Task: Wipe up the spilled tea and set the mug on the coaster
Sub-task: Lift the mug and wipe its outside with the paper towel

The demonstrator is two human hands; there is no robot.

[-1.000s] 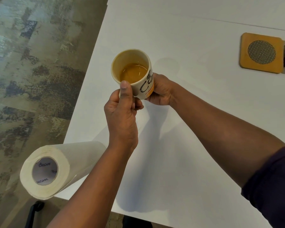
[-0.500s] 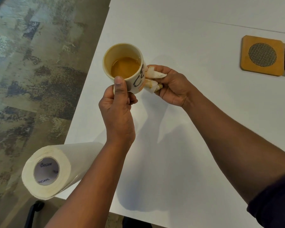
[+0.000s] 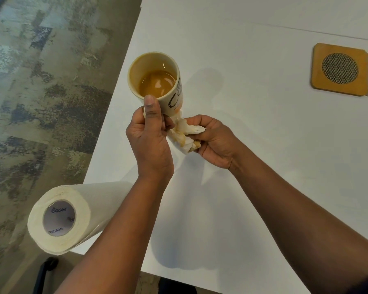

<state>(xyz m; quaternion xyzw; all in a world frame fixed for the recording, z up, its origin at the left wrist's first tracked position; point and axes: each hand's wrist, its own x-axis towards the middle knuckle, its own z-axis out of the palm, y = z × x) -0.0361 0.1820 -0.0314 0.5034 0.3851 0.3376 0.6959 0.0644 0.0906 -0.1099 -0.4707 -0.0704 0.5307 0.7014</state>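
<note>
1. Head view: a white surface (image 3: 263, 155) with a seam line across its far part; left of it lies mottled grey-brown floor (image 3: 40, 92).
2. The surface's left edge runs diagonally just left of the mug (image 3: 155, 81); bare white spreads between mug and coaster.
3. One mug, holding tea, is lifted above the surface; the left hand (image 3: 149, 141) has a grip clenched round its base.
4. The right hand (image 3: 212, 141) pinches one tea-stained paper towel wad (image 3: 185, 134) against the mug's underside.
5. One wooden coaster (image 3: 339, 70) lies well right of the mug.
6. One paper towel roll (image 3: 72, 215) overhangs the near left corner.
</note>
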